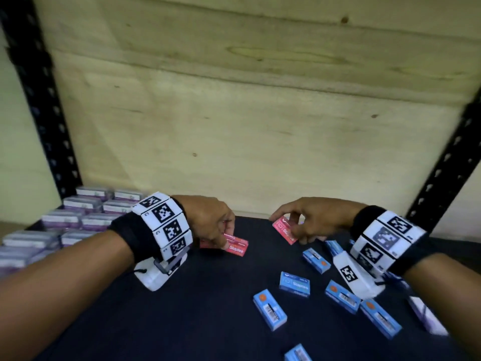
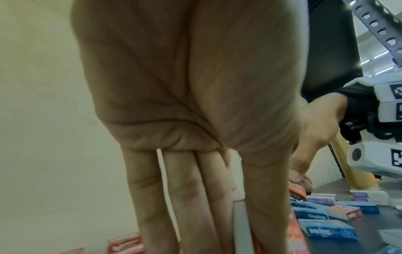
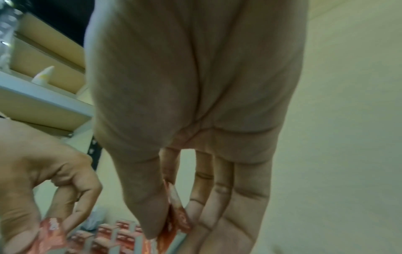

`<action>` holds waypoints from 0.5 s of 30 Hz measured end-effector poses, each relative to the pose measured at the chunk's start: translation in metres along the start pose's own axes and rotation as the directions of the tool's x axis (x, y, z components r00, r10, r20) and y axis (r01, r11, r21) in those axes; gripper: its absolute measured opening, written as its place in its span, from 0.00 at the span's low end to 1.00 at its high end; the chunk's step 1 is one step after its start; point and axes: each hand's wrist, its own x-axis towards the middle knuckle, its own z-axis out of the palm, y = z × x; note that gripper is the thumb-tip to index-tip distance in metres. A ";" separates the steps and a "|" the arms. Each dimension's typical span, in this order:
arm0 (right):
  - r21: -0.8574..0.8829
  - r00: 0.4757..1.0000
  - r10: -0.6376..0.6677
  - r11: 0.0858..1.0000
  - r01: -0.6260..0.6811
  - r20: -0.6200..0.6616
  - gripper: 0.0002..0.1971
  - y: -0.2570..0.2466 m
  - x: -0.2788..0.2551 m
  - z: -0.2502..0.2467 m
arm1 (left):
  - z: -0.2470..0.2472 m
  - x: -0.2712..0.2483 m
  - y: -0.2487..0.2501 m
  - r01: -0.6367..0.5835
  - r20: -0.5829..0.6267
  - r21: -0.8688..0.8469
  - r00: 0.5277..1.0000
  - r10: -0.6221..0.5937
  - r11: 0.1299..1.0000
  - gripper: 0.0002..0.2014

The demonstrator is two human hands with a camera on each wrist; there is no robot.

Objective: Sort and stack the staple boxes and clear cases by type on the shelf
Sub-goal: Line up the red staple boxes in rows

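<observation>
left hand (image 1: 212, 221): fingers pinch a red staple box (image 1: 235, 246), held low at the dark shelf surface (image 1: 182, 308), centre. right hand (image 1: 308, 221): thumb and fingers grip a 2nd red staple box (image 1: 283, 230), tilted, raised off the shelf. approx. eight blue staple boxes (image 1: 295, 282) lie scattered, unsorted, on the shelf's right half, below the right hand. clear cases (image 1: 86, 220) w/ purple labels sit in rows at far left. plywood back panel (image 1: 247, 113) behind. the right wrist view shows more red boxes (image 3: 121, 238) grouped, upright.
</observation>
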 end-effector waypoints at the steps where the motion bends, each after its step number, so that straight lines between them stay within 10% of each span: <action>1: -0.018 1.000 -0.010 1.000 0.010 0.002 0.19 -0.009 0.002 0.003 | 0.000 -0.007 -0.006 0.028 0.013 0.004 1.000 -0.029 1.000 0.11; 15: -0.331 0.996 -0.085 0.939 0.094 0.039 0.07 -0.107 0.031 0.057 | 0.031 -0.060 -0.064 0.259 0.001 0.174 0.965 -0.263 0.950 0.07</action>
